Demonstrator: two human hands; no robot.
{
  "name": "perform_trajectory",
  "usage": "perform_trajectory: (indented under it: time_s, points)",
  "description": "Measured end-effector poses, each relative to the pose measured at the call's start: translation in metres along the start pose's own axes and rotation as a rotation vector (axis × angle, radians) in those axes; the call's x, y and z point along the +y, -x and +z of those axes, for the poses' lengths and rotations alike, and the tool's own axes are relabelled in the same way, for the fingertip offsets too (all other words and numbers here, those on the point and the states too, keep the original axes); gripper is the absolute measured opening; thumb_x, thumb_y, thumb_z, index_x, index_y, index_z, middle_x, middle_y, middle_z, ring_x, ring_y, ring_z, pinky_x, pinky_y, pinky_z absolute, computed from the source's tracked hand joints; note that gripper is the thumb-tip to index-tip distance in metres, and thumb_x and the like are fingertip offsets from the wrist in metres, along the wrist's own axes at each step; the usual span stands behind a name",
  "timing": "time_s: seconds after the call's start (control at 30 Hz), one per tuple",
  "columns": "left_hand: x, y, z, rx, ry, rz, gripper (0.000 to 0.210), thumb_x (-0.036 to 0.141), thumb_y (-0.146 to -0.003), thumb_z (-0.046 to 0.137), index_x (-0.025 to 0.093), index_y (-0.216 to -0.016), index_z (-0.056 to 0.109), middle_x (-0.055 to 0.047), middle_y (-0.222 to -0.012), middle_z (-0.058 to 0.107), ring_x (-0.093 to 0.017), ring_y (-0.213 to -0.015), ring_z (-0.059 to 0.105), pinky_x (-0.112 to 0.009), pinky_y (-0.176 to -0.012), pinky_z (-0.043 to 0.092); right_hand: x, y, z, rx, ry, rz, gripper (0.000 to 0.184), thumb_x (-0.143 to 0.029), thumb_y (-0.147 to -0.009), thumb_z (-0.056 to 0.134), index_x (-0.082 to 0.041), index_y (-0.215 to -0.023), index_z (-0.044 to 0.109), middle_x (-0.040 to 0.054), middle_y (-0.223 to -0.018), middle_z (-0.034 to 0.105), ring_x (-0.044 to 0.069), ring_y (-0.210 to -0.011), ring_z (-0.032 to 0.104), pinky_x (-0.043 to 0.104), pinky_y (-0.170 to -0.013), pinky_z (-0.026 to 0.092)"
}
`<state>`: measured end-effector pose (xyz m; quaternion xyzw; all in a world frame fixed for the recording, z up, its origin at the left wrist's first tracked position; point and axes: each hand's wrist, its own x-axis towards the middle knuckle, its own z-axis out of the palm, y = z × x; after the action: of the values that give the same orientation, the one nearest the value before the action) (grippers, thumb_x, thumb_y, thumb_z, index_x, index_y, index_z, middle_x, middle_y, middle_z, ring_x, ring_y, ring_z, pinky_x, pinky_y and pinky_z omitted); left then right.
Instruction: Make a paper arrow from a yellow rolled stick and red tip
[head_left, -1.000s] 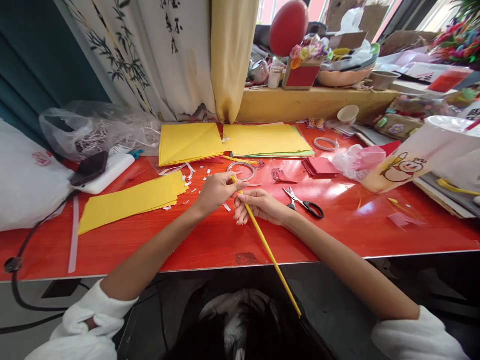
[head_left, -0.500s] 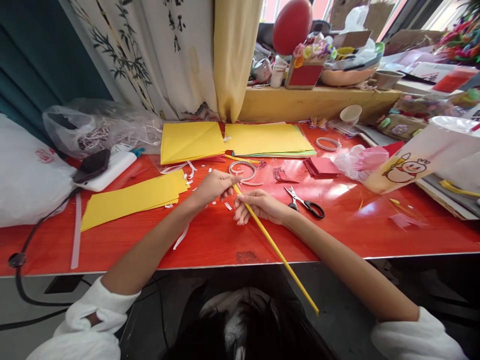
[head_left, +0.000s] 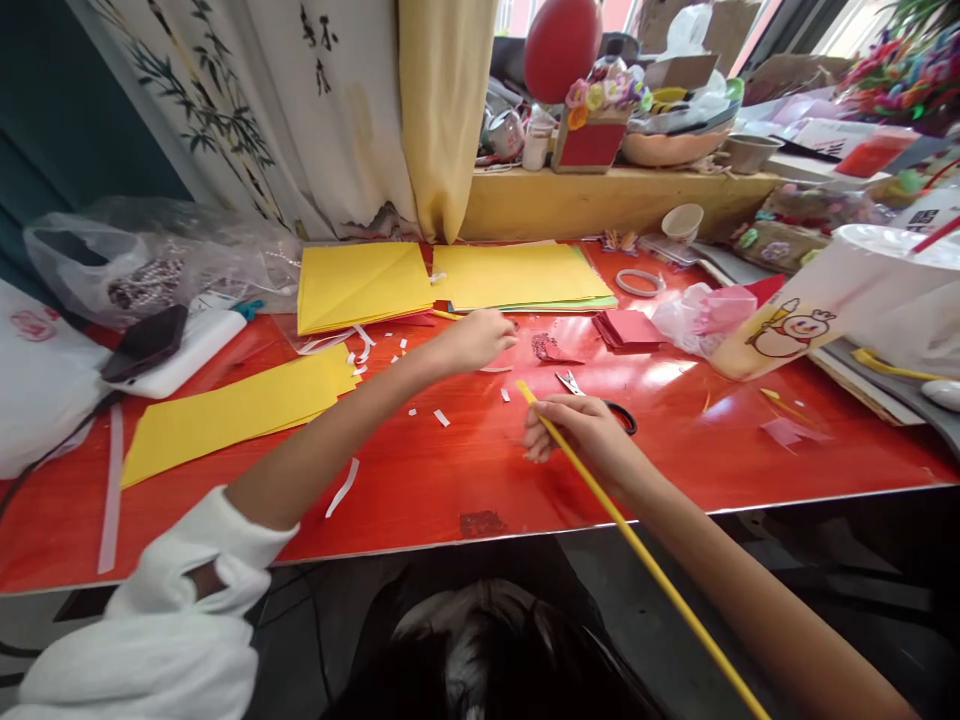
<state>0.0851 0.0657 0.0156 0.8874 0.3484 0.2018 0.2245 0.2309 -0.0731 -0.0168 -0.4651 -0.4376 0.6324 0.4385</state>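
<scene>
Grasping a yellow stick [head_left: 637, 545] near its upper tip with the right hand [head_left: 574, 430], letting the long end slant past the table [head_left: 420, 500] edge and out of view, seemingly to keep the tip exposed. Fanning yellow paper strips [head_left: 232, 415] at left, perhaps for easy lifting. Noting a red mark [head_left: 34, 323] on the white bag [head_left: 30, 385], too unclear to read. Keeping scissors [head_left: 571, 384] just beyond the right hand, partly covered, presumably for quick reach. Displaying a crowned snowman [head_left: 791, 328] on the drink cup [head_left: 847, 275]; finding no legible brand name. Curling the left hand [head_left: 480, 340] farther off, fingertips largely hidden; not being able to tell empty from grasping. Observing dark characters on the curtain [head_left: 360, 130], not reading them with certainty.
</scene>
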Motion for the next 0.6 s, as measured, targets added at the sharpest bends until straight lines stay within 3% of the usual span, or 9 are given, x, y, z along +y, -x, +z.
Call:
perform_trajectory:
  time_s: [0.1,0.17,0.27,0.33,0.4,0.5,0.6]
  points:
    - [0.019,-0.043,0.024,-0.204,-0.253,0.039,0.026,0.032,-0.08,0.05,0.012,-0.082,0.066,-0.013,-0.091,0.066,-0.021,-0.089,0.059,-0.028,-0.074,0.041,0.003,0.017,-0.019,0.16,-0.012,-0.02,0.022,-0.03,-0.079,0.057,-0.013,-0.066,0.063,0.0053,-0.057,0.066,0.012,-0.047,0.062,0.022,-0.048,0.048]
    - [0.031,-0.062,0.037,-0.297,-0.28,0.029,0.026,0.033,-0.072,0.059,0.01,-0.082,0.067,-0.015,-0.086,0.066,-0.024,-0.082,0.06,-0.029,-0.068,0.043,0.008,0.024,-0.027,0.216,-0.026,-0.044,0.023,-0.032,-0.079,0.057,-0.013,-0.069,0.065,0.0047,-0.06,0.066,0.011,-0.051,0.061,0.021,-0.049,0.047]
    - [0.04,-0.073,0.046,-0.387,-0.267,0.0,0.03,0.02,-0.062,0.066,0.009,-0.09,0.067,-0.012,-0.079,0.067,-0.021,-0.071,0.061,-0.027,-0.061,0.043,0.016,0.029,-0.029,0.26,-0.056,-0.08,0.022,-0.034,-0.078,0.061,-0.014,-0.084,0.068,0.0017,-0.065,0.064,0.009,-0.054,0.058,0.02,-0.052,0.046]
    - [0.04,-0.07,0.045,-0.416,-0.18,-0.03,0.039,0.016,-0.065,0.062,0.01,-0.103,0.064,-0.009,-0.076,0.068,-0.018,-0.065,0.062,-0.025,-0.057,0.044,0.018,0.03,-0.027,0.284,-0.071,-0.093,0.024,-0.034,-0.077,0.064,-0.016,-0.092,0.067,0.0003,-0.064,0.063,0.009,-0.053,0.057,0.02,-0.051,0.045]
    - [0.036,-0.06,0.041,-0.421,0.062,-0.09,0.037,0.015,-0.07,0.056,0.009,-0.106,0.062,-0.009,-0.077,0.068,-0.015,-0.06,0.062,-0.024,-0.055,0.047,0.019,0.031,-0.025,0.301,-0.075,-0.103,0.026,-0.034,-0.075,0.066,-0.017,-0.094,0.065,0.0001,-0.061,0.063,0.01,-0.051,0.058,0.021,-0.05,0.045]
    - [0.031,-0.034,0.031,-0.418,0.506,-0.173,0.024,0.018,-0.074,0.056,0.006,-0.092,0.066,-0.011,-0.081,0.069,-0.014,-0.064,0.065,-0.025,-0.061,0.051,0.017,0.032,-0.022,0.324,-0.078,-0.103,0.021,-0.034,-0.073,0.067,-0.016,-0.083,0.064,0.001,-0.058,0.064,0.01,-0.048,0.059,0.02,-0.047,0.044]
    - [0.032,-0.001,0.022,-0.428,0.667,-0.241,0.031,0.02,-0.07,0.065,0.009,-0.099,0.066,-0.01,-0.084,0.07,-0.014,-0.074,0.066,-0.027,-0.073,0.053,0.017,0.035,-0.019,0.341,-0.097,-0.094,0.02,-0.035,-0.073,0.067,-0.016,-0.073,0.061,0.0011,-0.056,0.064,0.01,-0.045,0.058,0.019,-0.044,0.043]
